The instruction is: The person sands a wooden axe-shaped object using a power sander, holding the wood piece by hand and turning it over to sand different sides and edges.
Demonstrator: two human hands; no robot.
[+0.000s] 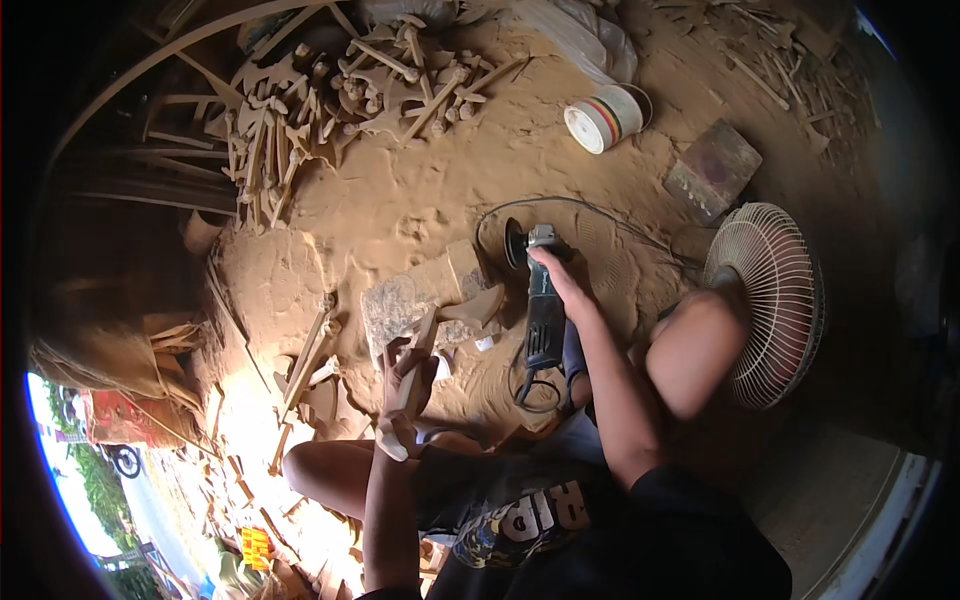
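Note:
My right hand [562, 275] is wrapped round a dark angle grinder [543, 325], its fingers near the grey gear head. The grinder's round disc [515, 243] points left, apart from the other things. In my left hand [396, 372] is a long pale bone-shaped piece [426, 335] with a knobby lower end. Whether it is bone or wood I cannot tell. Beyond that hand lies a worn block [400, 300]. A flared, pale flat piece [475, 307] shows by the block's right side, near the upper end of the held piece; whether they are joined is unclear.
A cord [600, 207] curves behind the grinder. A caged fan [775, 305] stands right of my bent knee. Farther off are a white bucket [597, 124] on its side, a square slab [713, 168] and a heap of similar pale pieces [270, 130]. Tan dust covers the ground.

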